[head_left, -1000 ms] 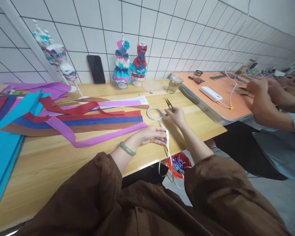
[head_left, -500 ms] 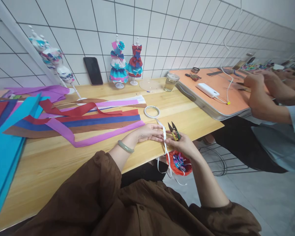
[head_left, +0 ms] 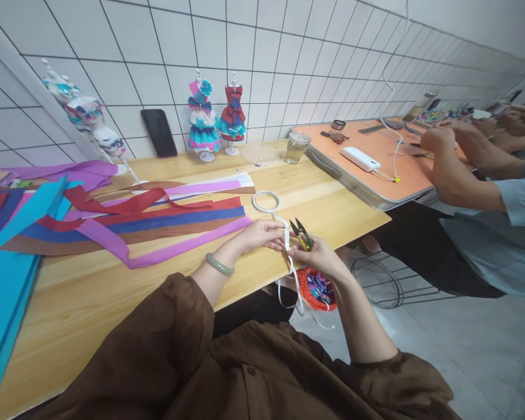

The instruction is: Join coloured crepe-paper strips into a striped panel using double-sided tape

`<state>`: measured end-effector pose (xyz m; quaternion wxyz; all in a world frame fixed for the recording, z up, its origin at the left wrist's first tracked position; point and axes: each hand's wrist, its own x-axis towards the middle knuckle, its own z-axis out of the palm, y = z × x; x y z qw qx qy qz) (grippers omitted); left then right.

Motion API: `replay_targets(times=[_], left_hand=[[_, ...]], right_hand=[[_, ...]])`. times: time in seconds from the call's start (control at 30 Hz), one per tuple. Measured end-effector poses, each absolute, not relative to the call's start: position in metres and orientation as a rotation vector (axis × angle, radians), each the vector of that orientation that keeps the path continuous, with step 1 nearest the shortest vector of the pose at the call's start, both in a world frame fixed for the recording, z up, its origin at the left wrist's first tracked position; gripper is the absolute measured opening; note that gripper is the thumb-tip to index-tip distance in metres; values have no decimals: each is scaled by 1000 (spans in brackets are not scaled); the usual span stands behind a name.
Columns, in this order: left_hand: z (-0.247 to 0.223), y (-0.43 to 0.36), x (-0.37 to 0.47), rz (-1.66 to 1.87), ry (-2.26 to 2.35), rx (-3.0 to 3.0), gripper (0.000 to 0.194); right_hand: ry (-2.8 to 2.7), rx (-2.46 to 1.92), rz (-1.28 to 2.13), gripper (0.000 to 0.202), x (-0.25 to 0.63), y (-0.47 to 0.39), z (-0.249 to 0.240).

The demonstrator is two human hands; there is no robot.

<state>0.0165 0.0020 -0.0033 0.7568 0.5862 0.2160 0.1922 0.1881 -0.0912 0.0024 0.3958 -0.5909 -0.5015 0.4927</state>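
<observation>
1 red bin (head_left: 312, 299), below the near edge of the wooden table (head_left: 336, 204), holds coloured scraps (head_left: 320, 286). Slightly farther, I see the right hand (head_left: 318, 255) gripping snips (head_left: 305, 238), brought since 1 second ago to the white tape (head_left: 287, 236) pinched by the left hand (head_left: 259, 234). Beyond stands 1 glass (head_left: 298, 140) of liquid (head_left: 294, 154), then the tiled wall (head_left: 271, 64).

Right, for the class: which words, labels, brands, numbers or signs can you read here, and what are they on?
No readable text anywhere.
Snips: any marking is too small to read.
White tape roll: same.
White corded box: same.
Phone: dark face, no text visible.
</observation>
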Motion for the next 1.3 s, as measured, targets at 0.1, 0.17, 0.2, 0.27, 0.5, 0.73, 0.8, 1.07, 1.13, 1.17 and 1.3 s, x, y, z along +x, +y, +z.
replay_targets(times=[0.1,0.17,0.2,0.27,0.5,0.73,0.8,1.07,1.13,1.17,1.3], left_hand=[[-7,1,21,482,521,1482,29],[-9,1,23,515,552,1584,29],[-9,0,23,531,571,1628,29],[-9,0,23,579,615,1735,27],[-7,7,19,774,731,2077,24],[-15,16,15,743,754,2279,31],[-14,16,15,741,769,2344,32],[-7,10,12,805,896,2397,39],[-5,11,11,845,1010,2234,37],[-4,12,10,847,1050,2165,32],[-3,8,14,773,1093,1994,33]], right_hand=[[-1275,-1509,1238,60,187,-91,3],[-1283,-1521,1218,57,186,-91,3],[-1286,-1528,1207,56,186,-91,3],[-1290,-1539,1188,54,184,-92,4],[-1278,-1537,1209,53,184,-94,4],[-1286,-1551,1243,54,184,-96,5],[-1287,-1571,1229,52,184,-96,6],[-1339,-1546,1247,38,184,-93,7],[-1351,-1538,1272,35,185,-94,7],[-1339,-1535,1276,34,185,-95,6],[-1196,-1472,1270,42,184,-95,1]])
